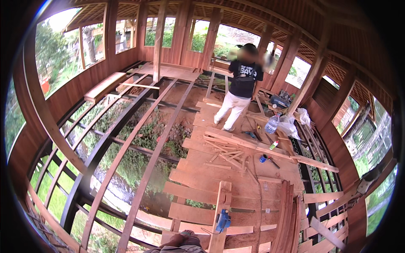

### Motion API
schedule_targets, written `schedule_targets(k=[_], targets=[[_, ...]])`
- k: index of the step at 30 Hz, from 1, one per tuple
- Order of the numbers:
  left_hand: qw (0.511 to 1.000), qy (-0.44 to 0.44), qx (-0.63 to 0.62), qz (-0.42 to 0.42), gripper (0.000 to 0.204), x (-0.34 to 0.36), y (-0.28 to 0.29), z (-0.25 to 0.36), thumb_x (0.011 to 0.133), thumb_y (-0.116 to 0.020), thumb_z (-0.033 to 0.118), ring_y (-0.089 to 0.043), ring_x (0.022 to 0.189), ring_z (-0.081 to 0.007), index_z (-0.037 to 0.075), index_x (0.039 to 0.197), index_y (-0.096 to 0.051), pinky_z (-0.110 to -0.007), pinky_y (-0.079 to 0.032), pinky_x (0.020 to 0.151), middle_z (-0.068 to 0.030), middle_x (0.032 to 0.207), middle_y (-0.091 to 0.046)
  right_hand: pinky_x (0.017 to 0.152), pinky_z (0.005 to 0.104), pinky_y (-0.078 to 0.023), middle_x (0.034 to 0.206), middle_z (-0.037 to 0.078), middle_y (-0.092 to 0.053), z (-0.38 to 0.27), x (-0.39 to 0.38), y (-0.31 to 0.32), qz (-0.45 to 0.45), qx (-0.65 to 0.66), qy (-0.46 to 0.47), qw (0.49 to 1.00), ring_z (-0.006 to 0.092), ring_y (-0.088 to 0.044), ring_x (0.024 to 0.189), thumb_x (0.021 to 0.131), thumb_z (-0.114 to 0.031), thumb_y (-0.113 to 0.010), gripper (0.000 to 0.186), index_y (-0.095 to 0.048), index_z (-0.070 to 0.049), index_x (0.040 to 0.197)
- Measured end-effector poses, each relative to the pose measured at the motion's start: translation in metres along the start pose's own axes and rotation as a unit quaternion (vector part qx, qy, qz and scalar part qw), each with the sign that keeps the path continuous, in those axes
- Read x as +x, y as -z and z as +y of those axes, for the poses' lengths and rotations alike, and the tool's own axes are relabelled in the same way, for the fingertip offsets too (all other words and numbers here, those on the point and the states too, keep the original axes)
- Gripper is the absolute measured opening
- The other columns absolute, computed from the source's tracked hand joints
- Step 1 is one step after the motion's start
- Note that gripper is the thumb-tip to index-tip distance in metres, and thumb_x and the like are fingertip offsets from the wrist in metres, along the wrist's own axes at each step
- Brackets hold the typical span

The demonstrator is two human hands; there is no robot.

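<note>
Neither my left hand nor my right hand can be made out. My bare foot (185,234) and part of my clothed leg (177,246) show at the lower edge. Just right of them a blue power tool, apparently a planer (222,220), lies on a narrow upright-grained board (223,189) with its cord trailing. Farther forward on the plank deck (198,162) are a pile of wooden offcuts (225,154), a small blue container (263,158), a white-and-green bottle (274,144) and a large water jug (272,124).
Another person (242,84) stands ahead, back toward me. At left, open joists (162,141) span greenery and water below. Stacked boards (284,215) lie at right. Posts (157,46), a blue machine (279,101) and plastic bags (289,130) line the room.
</note>
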State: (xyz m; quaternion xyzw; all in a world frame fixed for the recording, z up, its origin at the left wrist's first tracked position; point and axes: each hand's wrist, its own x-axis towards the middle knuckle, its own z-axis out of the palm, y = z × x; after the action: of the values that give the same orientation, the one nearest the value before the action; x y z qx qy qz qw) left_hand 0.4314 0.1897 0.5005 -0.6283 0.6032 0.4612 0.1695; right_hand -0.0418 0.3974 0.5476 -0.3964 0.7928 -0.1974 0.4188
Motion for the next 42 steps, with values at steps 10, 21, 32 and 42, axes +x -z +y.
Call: schedule_targets(k=[10,21,32,42], targets=[[0.995,0.067,-0.014,-0.07,0.076,-0.011,0.072,0.04,0.081,-0.059,0.068,-0.063,0.12,-0.0288,0.008,0.127,-0.068,-0.042,-0.052,0.097,-0.0158,0.126,-0.068,0.076,0.0301,-0.053,0.106,0.007,-0.068,-0.05,0.058,0.062,-0.055,-0.036,0.008,0.998,0.0123,-0.062,0.089,0.095,-0.003,-0.057,0.027,-0.062,0.001,0.122],[0.992,0.081,-0.057,-0.081,0.067,-0.012,0.077,0.035,0.082,-0.061,0.054,-0.064,0.117,-0.0282,0.006,0.127,-0.065,-0.042,-0.052,0.095,-0.0152,0.124,-0.068,0.092,0.0344,-0.053,0.118,0.01,-0.069,-0.143,0.073,0.101,-0.088,-0.189,0.024,0.978,0.0216,-0.064,0.106,0.094,-0.011,-0.064,0.038,-0.062,-0.003,0.131],[0.991,0.083,-0.063,-0.079,0.059,-0.024,0.069,0.034,0.082,-0.063,0.04,-0.064,0.113,-0.0276,0.003,0.128,-0.063,-0.041,-0.053,0.094,-0.0146,0.123,-0.068,0.091,0.0376,-0.054,0.115,0.011,-0.07,-0.038,0.026,0.074,-0.143,-0.086,-0.062,0.984,0.0242,-0.066,0.103,0.088,-0.016,-0.075,0.037,-0.066,-0.001,0.12],[0.998,0.004,0.061,-0.03,0.053,0.007,0.091,0.05,0.082,-0.064,0.028,-0.065,0.11,-0.027,0.001,0.128,-0.061,-0.041,-0.053,0.092,-0.0141,0.121,-0.067,0.076,0.0404,-0.057,0.097,0.011,-0.068,-0.043,-0.091,-0.065,0.097,0.072,0.032,0.992,0.0236,-0.067,0.088,0.09,-0.014,-0.065,0.021,-0.066,-0.006,0.11]])
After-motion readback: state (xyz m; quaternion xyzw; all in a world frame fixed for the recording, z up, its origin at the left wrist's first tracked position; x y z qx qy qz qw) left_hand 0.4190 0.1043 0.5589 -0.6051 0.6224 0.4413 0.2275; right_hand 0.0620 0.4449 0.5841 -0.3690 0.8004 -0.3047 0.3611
